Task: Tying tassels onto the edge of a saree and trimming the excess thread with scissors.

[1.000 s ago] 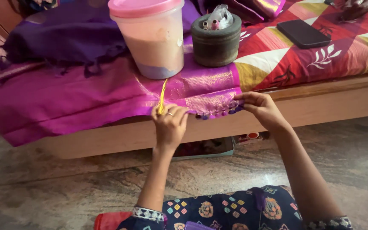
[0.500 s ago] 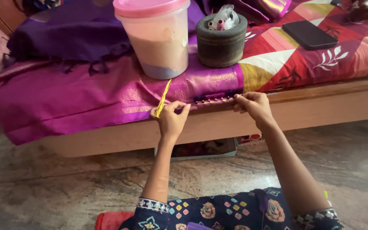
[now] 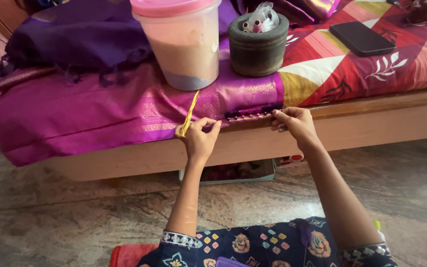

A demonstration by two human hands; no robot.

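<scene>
A magenta silk cloth (image 3: pixel 75 116) with a gold woven border hangs over the wooden bed edge. My left hand (image 3: pixel 198 136) pinches its hem and grips a yellow thread strand (image 3: pixel 190 112) that rises from my fingers. My right hand (image 3: pixel 293 122) pinches the same hem further right. Between the two hands runs a short row of small dark tassel knots (image 3: pixel 247 116) along the hem.
A plastic jar with a pink lid (image 3: pixel 181 42) and a dark round container of thread spools (image 3: pixel 258 43) stand on the cloth. A black phone (image 3: pixel 362 38) lies on the red patterned bedspread. A purple cloth (image 3: pixel 75 37) is heaped behind. A flat box (image 3: pixel 233 172) lies under the bed.
Both hands have shifted slightly right along the hem and drawn it taut. The view has moved a little closer.
</scene>
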